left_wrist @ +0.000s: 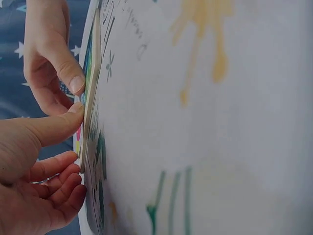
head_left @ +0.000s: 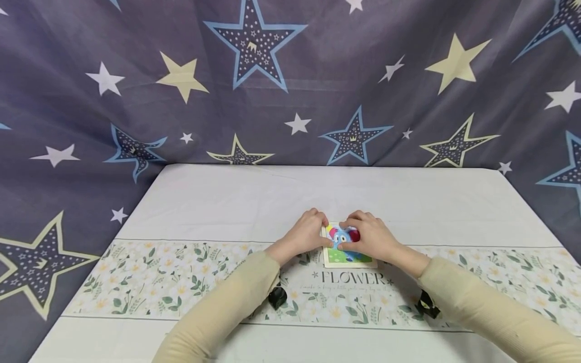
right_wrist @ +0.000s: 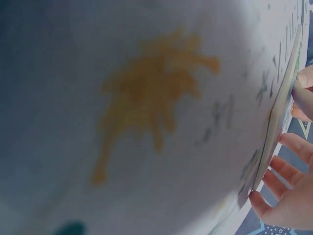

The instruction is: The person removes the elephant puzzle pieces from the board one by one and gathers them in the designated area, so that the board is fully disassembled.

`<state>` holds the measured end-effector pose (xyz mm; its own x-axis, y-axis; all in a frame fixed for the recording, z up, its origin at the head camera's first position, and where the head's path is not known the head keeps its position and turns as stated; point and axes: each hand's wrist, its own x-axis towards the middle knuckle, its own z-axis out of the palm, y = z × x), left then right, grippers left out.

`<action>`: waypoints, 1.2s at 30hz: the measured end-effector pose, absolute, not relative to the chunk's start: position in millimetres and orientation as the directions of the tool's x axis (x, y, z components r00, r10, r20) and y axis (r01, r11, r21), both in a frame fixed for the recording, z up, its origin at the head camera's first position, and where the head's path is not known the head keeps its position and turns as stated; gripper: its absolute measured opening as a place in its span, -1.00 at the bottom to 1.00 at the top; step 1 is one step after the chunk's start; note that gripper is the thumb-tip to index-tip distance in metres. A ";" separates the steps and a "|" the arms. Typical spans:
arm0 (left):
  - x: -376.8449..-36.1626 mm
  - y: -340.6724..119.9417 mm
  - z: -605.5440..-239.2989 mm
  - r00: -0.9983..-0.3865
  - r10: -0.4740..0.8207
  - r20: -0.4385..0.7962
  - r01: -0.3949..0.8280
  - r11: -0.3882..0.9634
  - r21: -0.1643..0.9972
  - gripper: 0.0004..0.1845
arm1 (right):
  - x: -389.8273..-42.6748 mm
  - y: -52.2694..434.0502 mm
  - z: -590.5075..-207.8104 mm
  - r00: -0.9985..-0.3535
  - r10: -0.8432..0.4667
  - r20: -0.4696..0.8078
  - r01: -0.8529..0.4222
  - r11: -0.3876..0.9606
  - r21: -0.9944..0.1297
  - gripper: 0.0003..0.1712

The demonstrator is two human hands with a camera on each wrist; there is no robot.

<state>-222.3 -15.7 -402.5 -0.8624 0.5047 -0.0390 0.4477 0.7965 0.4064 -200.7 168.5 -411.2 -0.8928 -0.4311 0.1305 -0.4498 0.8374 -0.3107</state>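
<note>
A thin square picture board (head_left: 347, 257) with a cartoon blue elephant lies on the printed tablecloth, just above the word FLOWER. My left hand (head_left: 306, 233) grips its left side, thumb over the picture and fingers at the edge. From the right, my right hand (head_left: 374, 238) holds the board with its thumb on the elephant and its fingers bent toward the far edge, covering part of the picture. In the left wrist view, the board's pale edge (left_wrist: 96, 63) appears side-on between both hands. Fingertips (right_wrist: 279, 182) of the right hand meet the board's edge in the right wrist view.
The white tablecloth (head_left: 254, 196) carries a floral band (head_left: 181, 277) across its middle. Behind the table hangs a dark star-patterned curtain (head_left: 290, 106). Small black devices (head_left: 278, 297) show under both wrists, by the beige sleeves (head_left: 227, 302).
</note>
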 end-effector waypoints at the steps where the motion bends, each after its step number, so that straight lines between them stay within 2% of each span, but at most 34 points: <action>1: -222.3 -15.7 -402.5 -0.864 0.502 -0.042 0.443 0.797 0.411 -0.50 | -200.7 168.6 -411.3 -0.893 -0.431 0.129 -0.449 0.838 -0.310 -0.36; 21: -223.0 -15.9 -402.3 -0.869 0.494 -0.041 0.426 0.787 0.447 -0.47 | -201.3 168.1 -411.3 -0.895 -0.426 0.128 -0.444 0.836 -0.321 -0.37; 36: -224.7 -18.5 -405.2 -0.842 0.539 -0.014 0.460 0.732 0.503 -0.49 | -201.0 170.5 -417.1 -0.891 -0.426 0.159 -0.454 0.824 -0.339 -0.35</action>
<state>-224.7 -18.5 -405.2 -0.8422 0.5389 -0.0138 0.4599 0.7316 0.5032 -201.0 170.5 -417.1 -0.8907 -0.4257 0.1593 -0.4543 0.8238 -0.3390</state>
